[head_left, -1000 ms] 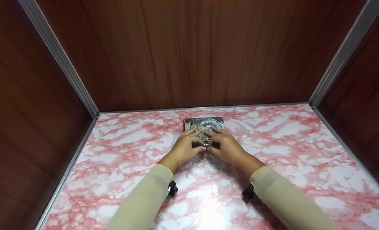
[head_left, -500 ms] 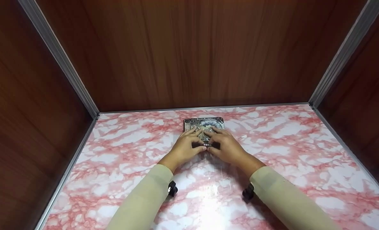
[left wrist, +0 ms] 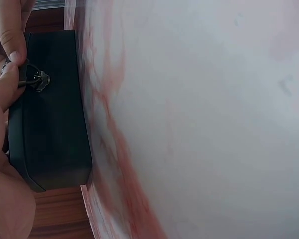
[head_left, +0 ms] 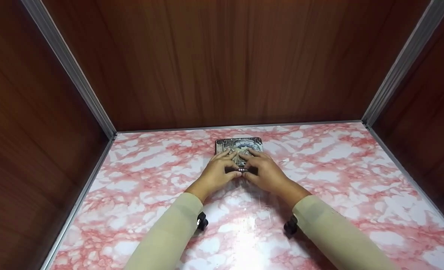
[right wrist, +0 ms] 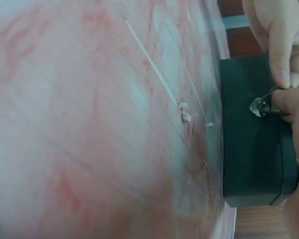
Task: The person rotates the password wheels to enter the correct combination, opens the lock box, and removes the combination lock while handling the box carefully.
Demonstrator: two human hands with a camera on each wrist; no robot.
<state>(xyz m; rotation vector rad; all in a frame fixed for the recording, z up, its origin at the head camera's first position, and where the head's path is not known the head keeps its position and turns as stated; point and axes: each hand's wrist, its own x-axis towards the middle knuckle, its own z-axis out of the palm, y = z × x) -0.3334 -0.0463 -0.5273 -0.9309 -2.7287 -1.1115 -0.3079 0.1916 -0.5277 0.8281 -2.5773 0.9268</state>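
Observation:
A dark green box (left wrist: 52, 132) with a patterned lid (head_left: 240, 142) stands toward the back of the table. A metal hasp (right wrist: 259, 106) sits on its front, and the shackle of a small padlock (head_left: 242, 170) passes through there. My left hand (head_left: 216, 172) pinches the padlock from the left between thumb and index finger. From the other side my right hand (head_left: 265, 172) pinches it the same way, the two thumbs almost meeting. Other fingers of both hands rest on the lid. Most of the padlock's body is hidden behind fingertips.
Around the box spreads a table with a red and white marbled top (head_left: 150, 225). Dark wood panels (head_left: 222, 67) with grey metal edging (head_left: 75, 71) enclose it at the back and both sides. Wrist cameras (head_left: 202, 221) hang under both sleeves.

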